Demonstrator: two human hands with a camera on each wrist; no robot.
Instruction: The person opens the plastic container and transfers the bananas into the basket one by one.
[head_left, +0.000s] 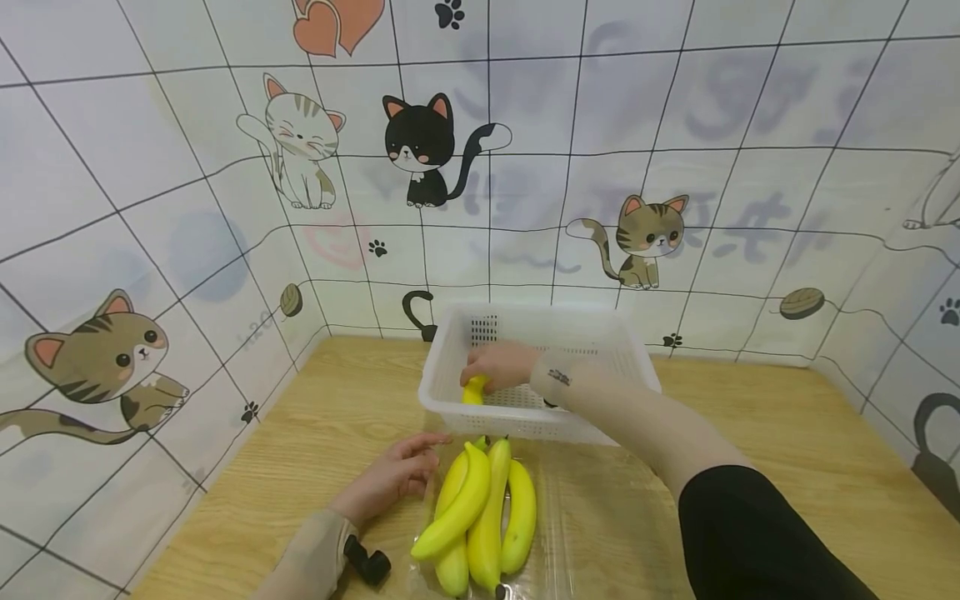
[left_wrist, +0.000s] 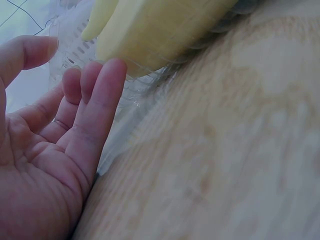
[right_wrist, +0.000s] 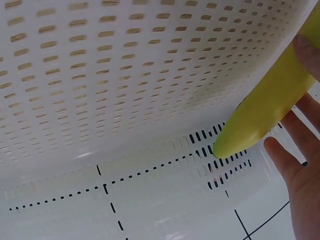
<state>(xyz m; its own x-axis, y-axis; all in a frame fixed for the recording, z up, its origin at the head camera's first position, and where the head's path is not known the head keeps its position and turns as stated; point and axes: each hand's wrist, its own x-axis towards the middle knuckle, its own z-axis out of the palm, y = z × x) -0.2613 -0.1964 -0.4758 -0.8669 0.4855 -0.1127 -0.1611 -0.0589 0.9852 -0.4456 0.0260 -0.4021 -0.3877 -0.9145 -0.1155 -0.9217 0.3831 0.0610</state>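
Inside the white perforated basket (head_left: pixel 525 423), my right hand (head_left: pixel 504 367) holds a yellow banana (head_left: pixel 474 390). In the right wrist view that banana (right_wrist: pixel 265 107) slants between the thumb and fingers, its tip by the slotted basket wall. Several more bananas (head_left: pixel 489 517) lie bunched on clear plastic (head_left: pixel 555 533) in front of the basket. Just left of the bunch rests my left hand (head_left: pixel 393 475), palm turned towards it with fingers loosely bent. The left wrist view shows this hand (left_wrist: pixel 60 140) beside the bananas (left_wrist: pixel 150 35) and their plastic, gripping nothing.
The basket stands at the back of a wood-grain table (head_left: pixel 360 375). Behind and on both sides rise walls (head_left: pixel 525 192) covered in a cat-print tile pattern. A black device (head_left: pixel 367 562) sits at the left wrist.
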